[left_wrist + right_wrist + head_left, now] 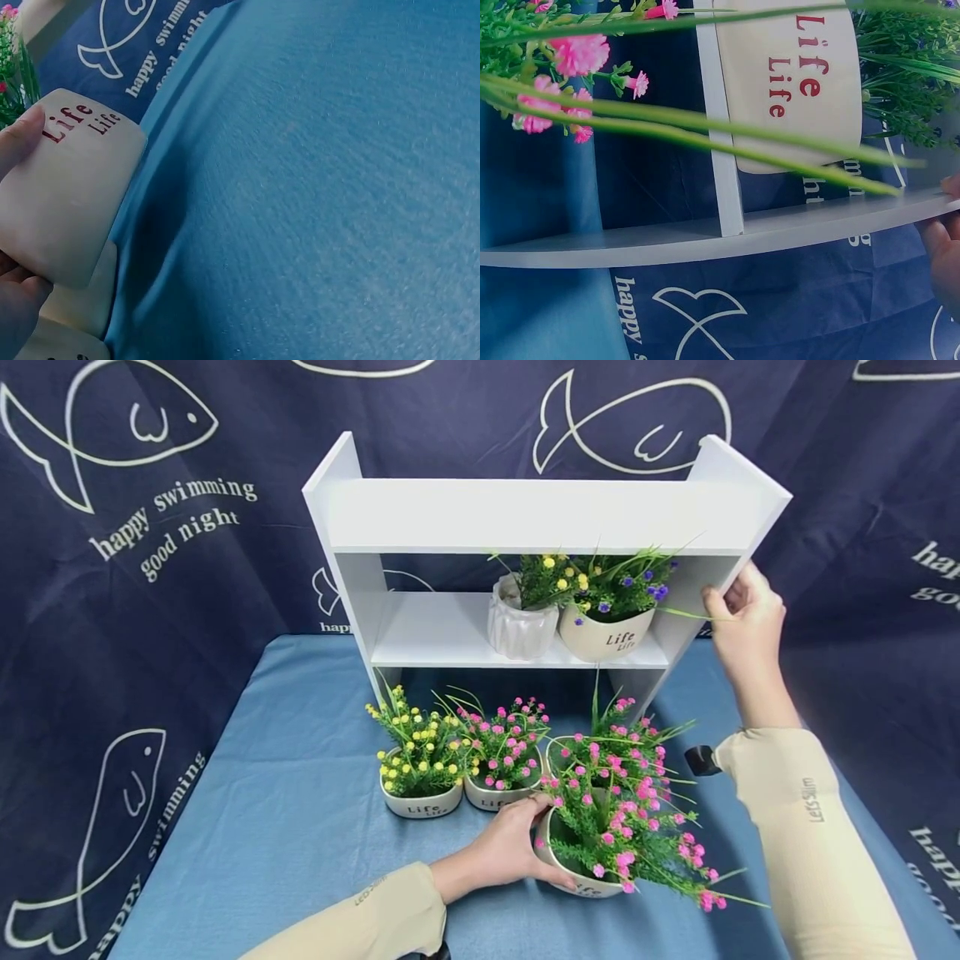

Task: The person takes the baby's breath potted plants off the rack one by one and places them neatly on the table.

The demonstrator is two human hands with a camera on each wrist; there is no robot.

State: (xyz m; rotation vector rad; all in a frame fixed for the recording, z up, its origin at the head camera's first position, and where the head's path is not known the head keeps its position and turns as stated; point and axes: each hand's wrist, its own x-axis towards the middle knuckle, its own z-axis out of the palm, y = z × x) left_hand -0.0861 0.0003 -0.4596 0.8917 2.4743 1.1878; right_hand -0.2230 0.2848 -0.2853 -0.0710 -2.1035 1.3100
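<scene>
In the head view my left hand [510,843] grips a cream flower pot [592,887] with pink flowers [622,827], thumb and fingers on its side. The left wrist view shows that pot's "Life" lettering [79,120] between the fingers of my left hand [19,157]. Whether its base touches the table cannot be told. My right hand [750,618] holds the right side panel of a white shelf [536,516]. Seen from the right wrist, the fingers of that hand [946,251] meet the panel's edge [817,227], and long green blades cross in front.
On the middle board stand a white ribbed pot [521,627] with yellow flowers and a cream pot [607,637] with purple ones. Before the shelf are a yellow-flowered pot [422,802], a pink-flowered pot [498,795] and another pink one behind the held pot. Blue cloth [300,827] covers the table.
</scene>
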